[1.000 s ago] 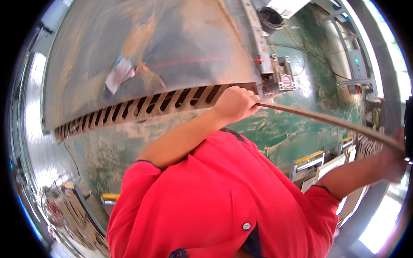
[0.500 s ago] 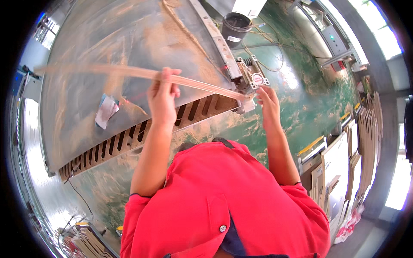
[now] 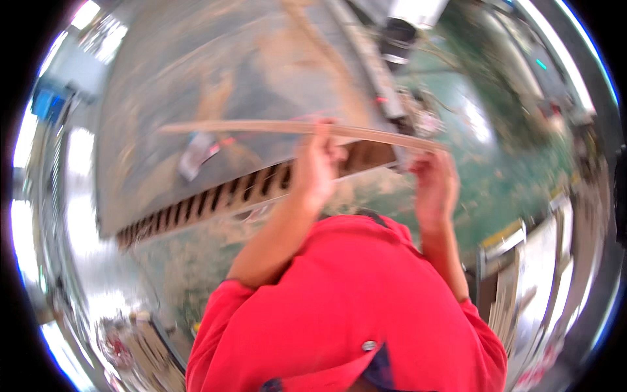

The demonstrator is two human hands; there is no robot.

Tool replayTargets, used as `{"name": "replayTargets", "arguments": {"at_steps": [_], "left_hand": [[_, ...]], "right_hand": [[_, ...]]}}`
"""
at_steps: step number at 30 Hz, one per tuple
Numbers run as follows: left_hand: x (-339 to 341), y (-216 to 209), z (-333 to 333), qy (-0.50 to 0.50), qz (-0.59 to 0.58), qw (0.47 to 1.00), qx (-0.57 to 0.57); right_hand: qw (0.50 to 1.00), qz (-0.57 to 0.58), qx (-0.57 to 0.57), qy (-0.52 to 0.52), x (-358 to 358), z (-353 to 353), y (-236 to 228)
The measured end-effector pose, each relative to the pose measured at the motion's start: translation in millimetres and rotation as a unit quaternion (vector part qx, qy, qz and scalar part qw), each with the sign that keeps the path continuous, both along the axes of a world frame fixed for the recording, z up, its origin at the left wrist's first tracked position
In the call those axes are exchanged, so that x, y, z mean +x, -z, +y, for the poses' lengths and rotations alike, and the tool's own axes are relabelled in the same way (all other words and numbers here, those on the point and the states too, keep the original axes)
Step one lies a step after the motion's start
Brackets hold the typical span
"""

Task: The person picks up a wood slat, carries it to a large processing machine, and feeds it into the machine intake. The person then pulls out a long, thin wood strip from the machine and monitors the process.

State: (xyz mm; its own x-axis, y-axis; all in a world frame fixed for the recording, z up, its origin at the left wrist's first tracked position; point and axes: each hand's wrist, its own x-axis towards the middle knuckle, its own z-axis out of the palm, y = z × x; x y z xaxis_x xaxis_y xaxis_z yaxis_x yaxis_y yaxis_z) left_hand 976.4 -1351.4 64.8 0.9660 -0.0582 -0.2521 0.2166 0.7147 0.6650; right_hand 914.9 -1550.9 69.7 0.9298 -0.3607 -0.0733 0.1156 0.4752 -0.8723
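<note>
The person holds a long thin wooden strip [image 3: 287, 127] in both hands above a grey worktable [image 3: 196, 65] dusted with sawdust. The left hand [image 3: 318, 166] grips the strip near its middle, fingers curled shut around it. The right hand [image 3: 434, 183] holds the right end, fingers also closed on the wood, though blur hides the exact pinch. The strip runs almost level across the picture, its free left end reaching out over the table above a small white scrap [image 3: 196, 151]. A slotted edge [image 3: 215, 199] runs along the table's near side.

The strip looks light and narrow, and it bows slightly along its length, so I judge it springy rather than stiff, likely to whip or sag at the unsupported end. It could snap if bent hard. Dry sawn wood should give a sure, non-slip hold, with splinters the main nuisance. 2 spread grips, 1 near the middle and 1 at an end, suit it best.

Against the picture 0.5 s earlier, the strip sits flatter and lower over the table, the right hand has closed nearer its end, and the view has swung and blurred. 1 s ago the strip pointed off to the right, with the hands far apart.
</note>
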Motion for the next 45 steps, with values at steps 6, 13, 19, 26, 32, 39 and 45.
{"name": "replayTargets", "arguments": {"at_steps": [6,13,19,26,32,39,45], "left_hand": [[-14.0,1.9,-27.8,0.093,0.036,0.995,-0.011],[-27.2,-5.2,-42.5,0.142,-0.02,0.99,-0.003],[-31.4,2.0,-42.9,0.264,-0.143,0.95,0.089],[-59.0,-6.7,-2.3,0.426,-0.267,0.801,0.324],[-86.8,53.6,49.4,0.437,-0.101,0.778,0.44],[-117.0,136.9,110.9,0.352,0.043,0.683,0.638],[-163.9,223.8,152.8,0.31,0.137,0.706,0.621]], "right_hand": [[0.998,-0.02,-0.002,0.063,-7.9,-32.1,-6.6],[0.986,0.002,-0.104,0.132,1.1,-63.3,-25.7],[0.987,0.025,-0.083,0.133,-5.1,-113.3,-35.7],[0.985,-0.03,-0.108,0.129,-22.5,-260.9,-60.1],[0.968,-0.04,-0.172,0.178,-28.8,-286.6,-121.8],[0.941,0.01,-0.265,0.209,-9.7,-230.9,-147.4],[0.937,-0.026,-0.309,0.163,13.5,-188.4,-174.4]]}}
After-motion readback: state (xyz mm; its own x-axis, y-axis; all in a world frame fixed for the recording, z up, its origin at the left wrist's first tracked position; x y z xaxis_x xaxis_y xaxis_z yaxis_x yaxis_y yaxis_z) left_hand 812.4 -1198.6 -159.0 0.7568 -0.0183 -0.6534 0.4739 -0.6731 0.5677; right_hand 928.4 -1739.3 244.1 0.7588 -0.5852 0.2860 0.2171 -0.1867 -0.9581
